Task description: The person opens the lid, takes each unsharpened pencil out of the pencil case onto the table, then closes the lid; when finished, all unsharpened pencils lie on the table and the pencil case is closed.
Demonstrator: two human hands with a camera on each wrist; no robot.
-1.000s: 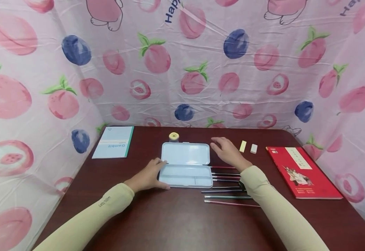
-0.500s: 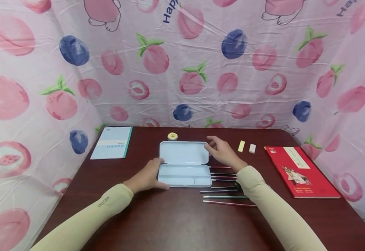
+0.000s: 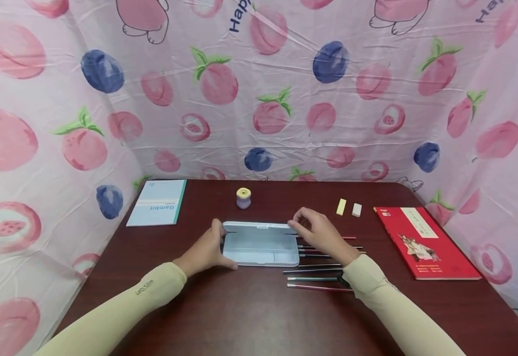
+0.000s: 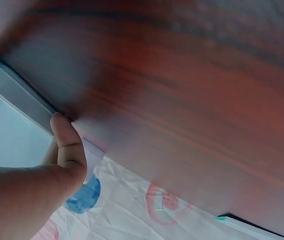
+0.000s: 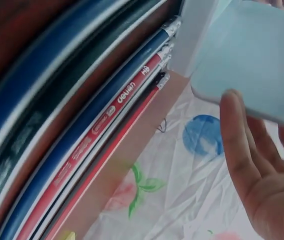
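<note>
A light blue pencil case [image 3: 248,257] lies on the table, its lid [image 5: 252,55] half raised and tilted over the base. The base has divided compartments with nothing in them. My left hand [image 3: 202,254] spans the case's left end, thumb at the front corner and fingers at the back; the left wrist view shows a bent finger against the case's edge [image 4: 22,82]. At the lid's right corner, my right hand [image 3: 318,231] pinches the rim between thumb and fingers. Several pencils [image 3: 313,279] lie side by side to the right of the case, partly under my right forearm.
Behind the case stands a small purple pot with a yellow top [image 3: 243,199]. A yellow block [image 3: 341,207] and a white eraser [image 3: 356,210] lie back right. A red book [image 3: 425,243] is at the right, a pale blue notebook [image 3: 157,202] at the back left.
My right hand has moved to the lid's right corner and down with it, so the lid has swung from lying flat open to half raised. My left hand keeps its place on the case.
</note>
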